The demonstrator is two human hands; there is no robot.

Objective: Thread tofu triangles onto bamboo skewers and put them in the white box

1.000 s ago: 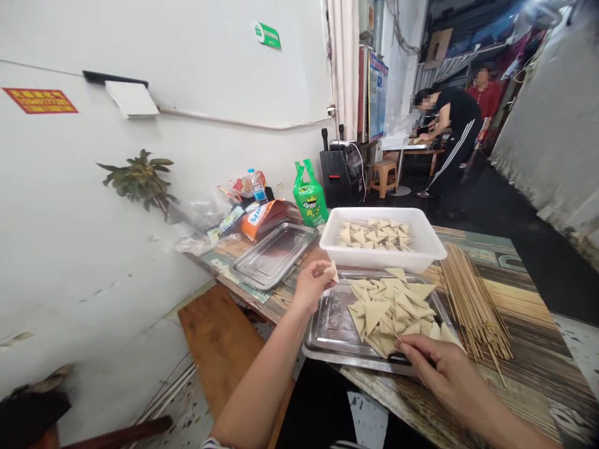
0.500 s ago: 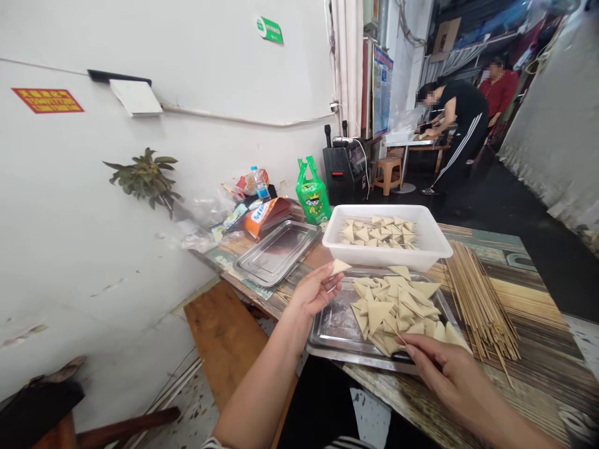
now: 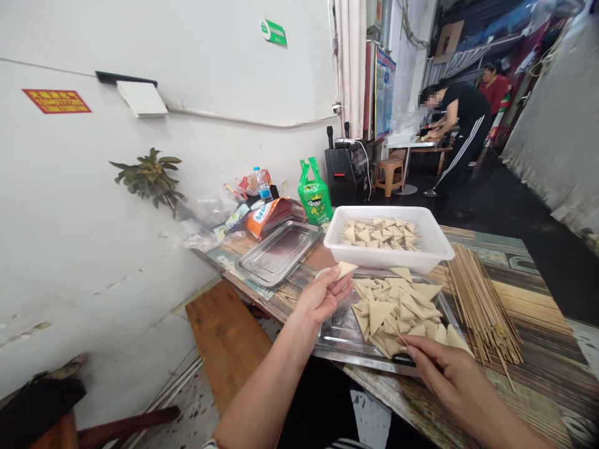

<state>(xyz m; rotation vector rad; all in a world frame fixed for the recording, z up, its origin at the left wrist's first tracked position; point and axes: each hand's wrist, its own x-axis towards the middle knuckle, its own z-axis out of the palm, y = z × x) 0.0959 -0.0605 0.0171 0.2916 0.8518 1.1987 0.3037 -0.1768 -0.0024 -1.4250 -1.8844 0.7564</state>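
My left hand (image 3: 324, 297) pinches a pale triangular tofu piece (image 3: 346, 269) between thumb and fingers, above the left side of a metal tray (image 3: 337, 332). A heap of similar flat triangles (image 3: 397, 305) covers the tray's middle and right. My right hand (image 3: 442, 369) grips a thin bamboo skewer (image 3: 401, 338) low at the tray's front right; the skewer's tip points up and left over the heap. Behind the tray stands a white plastic tub (image 3: 388, 254), with several skewered triangles inside. A bundle of bamboo skewers (image 3: 484, 305) lies to the right.
Another metal tray (image 3: 281, 252) sits to the left on the wood-patterned table (image 3: 547, 305). Behind it are an orange packet (image 3: 266, 216), a water bottle (image 3: 262, 185) and a green bag (image 3: 314, 194). Two people stand in the background, one bending over a table.
My left hand has moved slightly right with the tofu piece, nearer the heap and skewer. My right hand has barely moved. The view has shifted a little.
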